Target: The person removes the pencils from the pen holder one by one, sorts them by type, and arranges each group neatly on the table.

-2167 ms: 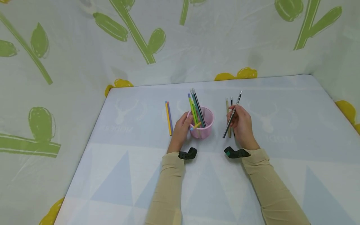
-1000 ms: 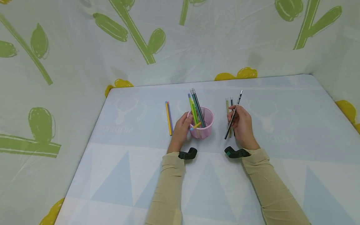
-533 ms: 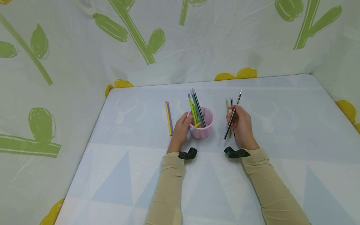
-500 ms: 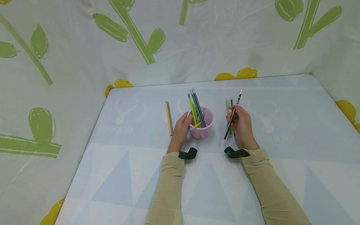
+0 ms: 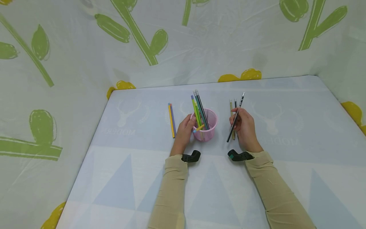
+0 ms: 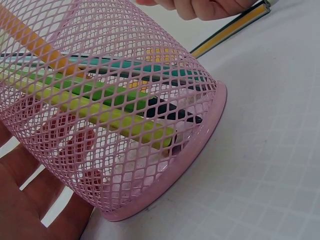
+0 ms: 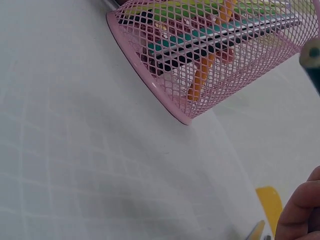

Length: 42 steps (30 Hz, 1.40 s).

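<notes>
My left hand (image 5: 181,136) grips the side of a pink mesh pencil cup (image 5: 208,135), its thumb at the rim. Green, yellow-green, teal and dark pencils lean in the cup, and an orange-yellow pencil (image 5: 200,128) pokes out over the near rim. Through the mesh in the left wrist view, fingers (image 6: 82,145) show behind the pencils. To the right of the cup, my right hand (image 5: 246,128) pinches a black-and-silver pencil (image 5: 231,132), which slants with its lower end toward the cup. The right wrist view catches only that pencil's blunt end (image 7: 312,57) and part of the fingers.
Behind the right hand lie a gold pencil (image 5: 231,106) and a dark pencil (image 5: 235,102). Left of the cup, a yellow pencil (image 5: 171,122) and a purple pencil (image 5: 173,122) lie side by side. Leaf-patterned fabric rises behind the table (image 5: 114,178).
My right hand has shifted slightly left with the pencil, whose slant has altered a little. The left hand and the cup stay where they were.
</notes>
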Tool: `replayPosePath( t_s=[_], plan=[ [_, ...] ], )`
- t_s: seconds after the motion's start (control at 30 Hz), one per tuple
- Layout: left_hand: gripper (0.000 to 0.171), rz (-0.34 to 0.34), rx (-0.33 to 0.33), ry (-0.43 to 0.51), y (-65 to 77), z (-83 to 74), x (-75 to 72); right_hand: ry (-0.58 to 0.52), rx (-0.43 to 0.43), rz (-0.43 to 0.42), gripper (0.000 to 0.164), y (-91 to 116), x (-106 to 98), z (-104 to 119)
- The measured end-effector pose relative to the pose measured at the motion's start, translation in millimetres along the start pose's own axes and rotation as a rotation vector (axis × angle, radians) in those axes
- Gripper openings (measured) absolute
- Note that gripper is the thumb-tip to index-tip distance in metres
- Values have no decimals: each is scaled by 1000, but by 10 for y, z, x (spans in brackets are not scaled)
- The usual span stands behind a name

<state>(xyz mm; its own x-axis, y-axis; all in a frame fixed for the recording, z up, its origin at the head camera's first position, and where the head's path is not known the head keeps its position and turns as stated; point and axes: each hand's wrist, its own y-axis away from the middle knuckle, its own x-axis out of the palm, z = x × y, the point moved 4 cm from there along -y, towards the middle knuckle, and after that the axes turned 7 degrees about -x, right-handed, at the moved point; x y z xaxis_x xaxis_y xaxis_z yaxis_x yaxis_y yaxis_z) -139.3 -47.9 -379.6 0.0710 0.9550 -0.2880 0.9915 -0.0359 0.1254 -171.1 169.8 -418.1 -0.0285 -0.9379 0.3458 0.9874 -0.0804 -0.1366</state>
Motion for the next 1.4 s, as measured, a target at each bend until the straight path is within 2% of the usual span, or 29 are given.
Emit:
replayPosePath(
  t_s=[0.4, 0.67, 0.93, 1.2, 1.4],
  plan=[
    [45, 8, -5, 3, -9, 11, 6, 15, 5, 19, 42, 1, 14, -6],
    [49, 26, -17, 26, -236, 343, 45, 85, 14, 35, 45, 19, 31, -19],
    [55, 15, 6, 34, -230, 357, 50, 98, 13, 38, 40, 29, 42, -17],
    [59, 14, -7, 41, -229, 367, 56, 115, 14, 35, 43, 38, 38, -18],
    [58, 20, 10, 51, -240, 352, 56, 106, 11, 28, 44, 28, 29, -12]
  ],
)
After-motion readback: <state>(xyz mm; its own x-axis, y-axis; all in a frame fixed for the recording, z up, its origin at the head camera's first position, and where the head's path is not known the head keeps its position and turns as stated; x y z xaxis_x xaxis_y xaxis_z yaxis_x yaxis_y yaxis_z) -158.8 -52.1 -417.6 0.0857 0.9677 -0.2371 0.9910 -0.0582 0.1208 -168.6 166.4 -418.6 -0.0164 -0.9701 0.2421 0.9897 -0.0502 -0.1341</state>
